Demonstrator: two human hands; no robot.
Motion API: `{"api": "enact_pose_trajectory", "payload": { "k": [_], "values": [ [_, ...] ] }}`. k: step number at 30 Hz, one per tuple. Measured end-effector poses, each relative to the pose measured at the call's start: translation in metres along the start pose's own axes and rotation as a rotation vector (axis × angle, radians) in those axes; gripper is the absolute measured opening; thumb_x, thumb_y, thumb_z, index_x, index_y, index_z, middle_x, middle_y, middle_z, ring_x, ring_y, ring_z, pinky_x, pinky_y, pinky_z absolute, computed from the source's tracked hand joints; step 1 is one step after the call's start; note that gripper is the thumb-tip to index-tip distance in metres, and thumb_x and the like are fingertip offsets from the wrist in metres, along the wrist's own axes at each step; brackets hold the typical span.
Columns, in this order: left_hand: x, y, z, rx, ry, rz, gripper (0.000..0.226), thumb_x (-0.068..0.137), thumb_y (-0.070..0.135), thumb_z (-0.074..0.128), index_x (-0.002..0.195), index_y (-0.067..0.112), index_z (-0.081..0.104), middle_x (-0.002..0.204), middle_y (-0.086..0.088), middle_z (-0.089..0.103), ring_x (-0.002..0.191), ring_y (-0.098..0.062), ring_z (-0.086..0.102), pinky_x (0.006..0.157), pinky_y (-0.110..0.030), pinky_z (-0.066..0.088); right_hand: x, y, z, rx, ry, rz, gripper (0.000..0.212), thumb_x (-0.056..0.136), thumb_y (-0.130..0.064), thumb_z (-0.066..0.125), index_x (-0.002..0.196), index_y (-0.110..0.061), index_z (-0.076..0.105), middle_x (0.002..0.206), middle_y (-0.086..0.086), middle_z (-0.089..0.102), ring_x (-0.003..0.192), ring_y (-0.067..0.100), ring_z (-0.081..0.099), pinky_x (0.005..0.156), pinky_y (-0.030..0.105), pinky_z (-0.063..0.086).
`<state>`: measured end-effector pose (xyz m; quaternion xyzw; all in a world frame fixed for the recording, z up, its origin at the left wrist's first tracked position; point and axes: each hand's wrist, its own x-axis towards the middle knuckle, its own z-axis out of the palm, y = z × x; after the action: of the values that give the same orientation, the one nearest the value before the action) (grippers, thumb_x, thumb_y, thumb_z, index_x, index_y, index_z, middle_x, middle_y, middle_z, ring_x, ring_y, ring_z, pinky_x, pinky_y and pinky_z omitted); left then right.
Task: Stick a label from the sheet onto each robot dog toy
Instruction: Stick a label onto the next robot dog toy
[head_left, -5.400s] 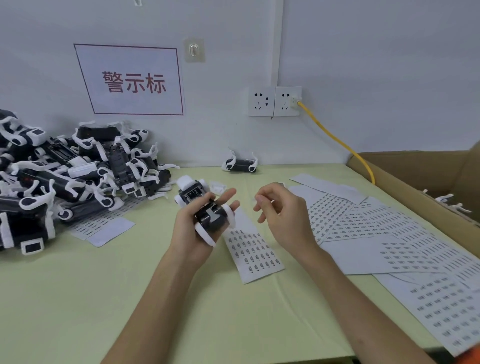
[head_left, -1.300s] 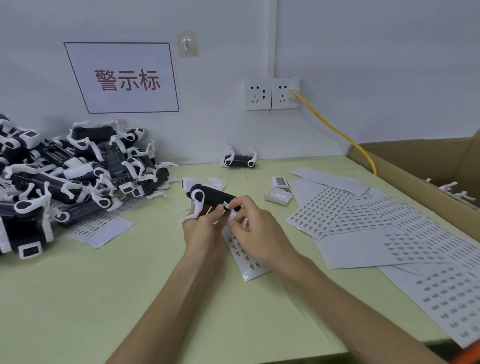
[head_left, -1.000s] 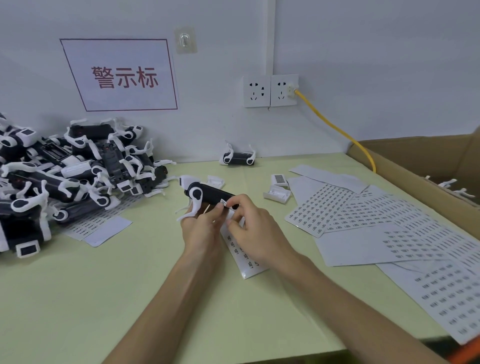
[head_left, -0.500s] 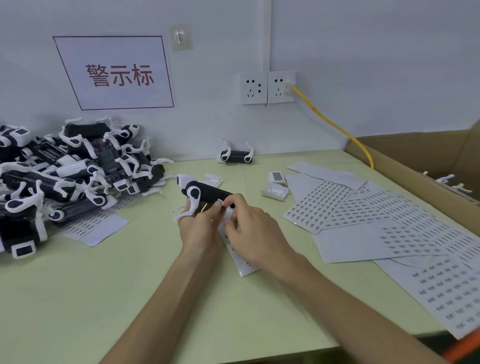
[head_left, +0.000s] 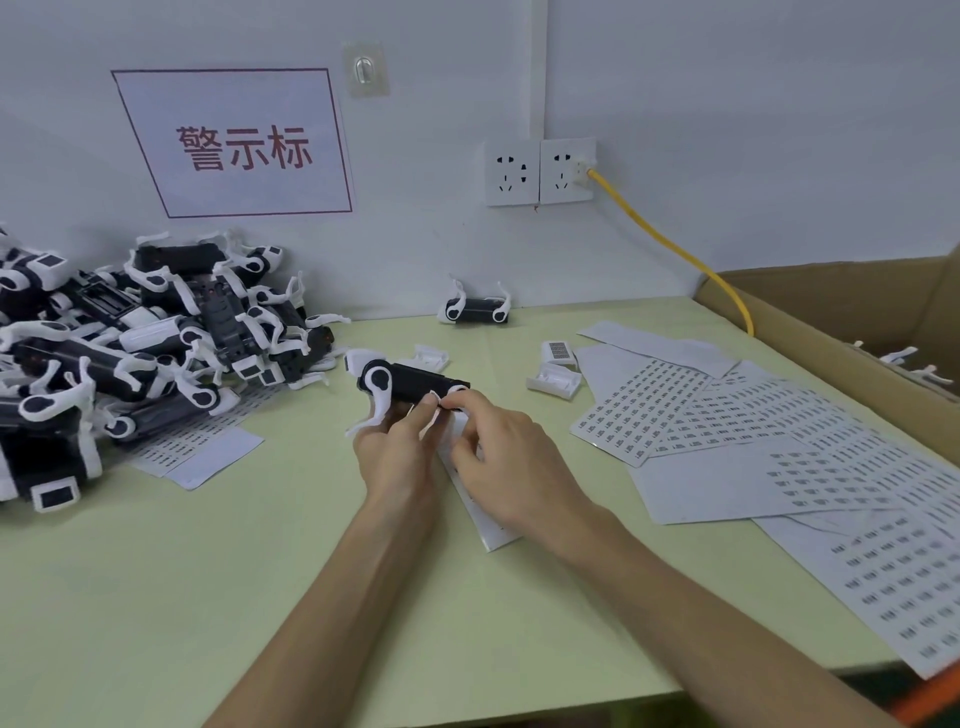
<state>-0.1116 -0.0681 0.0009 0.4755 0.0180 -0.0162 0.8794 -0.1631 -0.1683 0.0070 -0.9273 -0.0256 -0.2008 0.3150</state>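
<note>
Left hand: centre of the frame, fingers curled round a black-and-white toy dog, holding it on its side just above the table
Right hand: just right of the left hand, thumb and forefinger pinched together at the toy's right end; whether a label is between them cannot be told
Sheet: narrow label strip lying on the table beneath both hands, mostly hidden by them
Toy pile: heap of the same toys at the left edge
Lone toy: upper centre, against the wall
Label sheets: several spread over the right half of the table, overlapping
Box: cardboard, at the right edge
Sign: upper left, on the wall, red characters
</note>
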Motion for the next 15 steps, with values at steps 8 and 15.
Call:
{"api": "enact_pose_trajectory", "payload": {
  "k": [8,15],
  "values": [
    [0.001,0.005,-0.002,-0.136,0.028,-0.077,0.011,0.097,0.001,0.065,0.094,0.01,0.071,0.095,-0.005,0.075,0.09,-0.021,0.077,0.082,-0.028,0.063,0.006,0.011,-0.004,0.166,0.211,0.044,0.024,0.095,-0.024,0.06,0.119,-0.027,0.06,0.087,-0.009,0.064,0.074,0.012,0.062,0.075,0.035,0.053],
    [-0.005,0.008,0.004,-0.187,-0.098,-0.081,0.014,0.098,-0.003,0.061,0.108,0.004,0.069,0.104,-0.008,0.075,0.091,-0.017,0.078,0.067,-0.023,0.061,0.011,0.021,-0.002,0.214,0.253,0.011,0.029,0.099,-0.033,0.063,0.127,-0.034,0.059,0.114,-0.017,0.056,0.093,-0.002,0.062,0.077,0.022,0.051]
  ]
}}
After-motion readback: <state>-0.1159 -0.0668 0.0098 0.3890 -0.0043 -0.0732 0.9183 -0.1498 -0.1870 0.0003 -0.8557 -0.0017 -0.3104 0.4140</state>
